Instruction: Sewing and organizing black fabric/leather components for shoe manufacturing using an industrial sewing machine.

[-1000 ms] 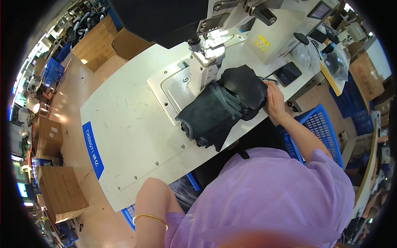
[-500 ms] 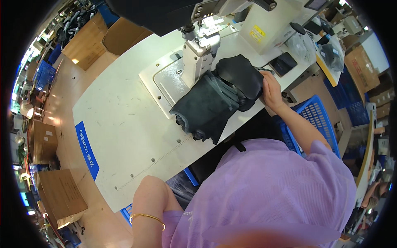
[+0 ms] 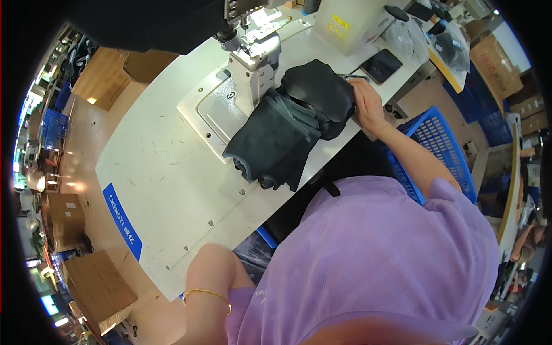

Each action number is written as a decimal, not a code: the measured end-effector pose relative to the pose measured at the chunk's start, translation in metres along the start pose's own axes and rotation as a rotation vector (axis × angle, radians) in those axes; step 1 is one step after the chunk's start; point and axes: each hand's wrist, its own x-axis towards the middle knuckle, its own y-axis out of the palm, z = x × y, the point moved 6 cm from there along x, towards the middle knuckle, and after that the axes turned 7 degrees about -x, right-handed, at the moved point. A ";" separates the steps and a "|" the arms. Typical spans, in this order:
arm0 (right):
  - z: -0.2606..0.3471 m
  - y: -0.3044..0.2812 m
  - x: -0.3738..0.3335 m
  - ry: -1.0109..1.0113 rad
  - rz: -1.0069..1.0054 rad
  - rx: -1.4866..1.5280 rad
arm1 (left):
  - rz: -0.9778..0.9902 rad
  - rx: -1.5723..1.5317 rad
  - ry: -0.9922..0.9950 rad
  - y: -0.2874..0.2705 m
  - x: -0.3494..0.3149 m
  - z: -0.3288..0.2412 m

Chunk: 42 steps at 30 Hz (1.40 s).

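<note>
My right hand (image 3: pixel 370 106) rests against the right edge of a smooth black leather-like piece (image 3: pixel 319 86). Its fingers are stretched out, and the tips reach a slim dark metal tool (image 3: pixel 355 77) that is partly hidden. The thumb is hard to see. Left of the black piece lies a folded stack of dark green-grey material (image 3: pixel 273 141) with ragged edges, close to the post of a sewing machine (image 3: pixel 253 72). My left arm, with a gold bangle, bends back at the lower edge, and its hand is out of view.
A pale sewing table (image 3: pixel 149 155) spreads out to the left. A dark phone (image 3: pixel 382 65) lies at the back right, near a cream machine box (image 3: pixel 345 26). The blue basket (image 3: pixel 440 141) stands below my right arm. Cardboard boxes (image 3: pixel 99 290) sit on the floor at left.
The view has shifted, so the table and machine appear farther up and left. My right hand stays beside the black piece and the tool.
</note>
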 end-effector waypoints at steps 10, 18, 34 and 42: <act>-0.005 -0.004 -0.007 0.054 -0.159 -0.033 | -0.019 -0.166 -0.671 -0.016 -0.034 0.047; -0.071 -0.072 -0.099 0.190 -0.325 -0.008 | 0.348 0.301 -0.951 -0.021 -0.114 0.078; -0.351 -0.098 -0.350 1.325 0.426 -0.614 | 0.405 0.417 -1.614 -0.003 -0.322 0.131; -0.365 -0.090 -0.336 1.016 0.692 -0.712 | 0.152 0.303 -1.867 -0.017 -0.386 0.151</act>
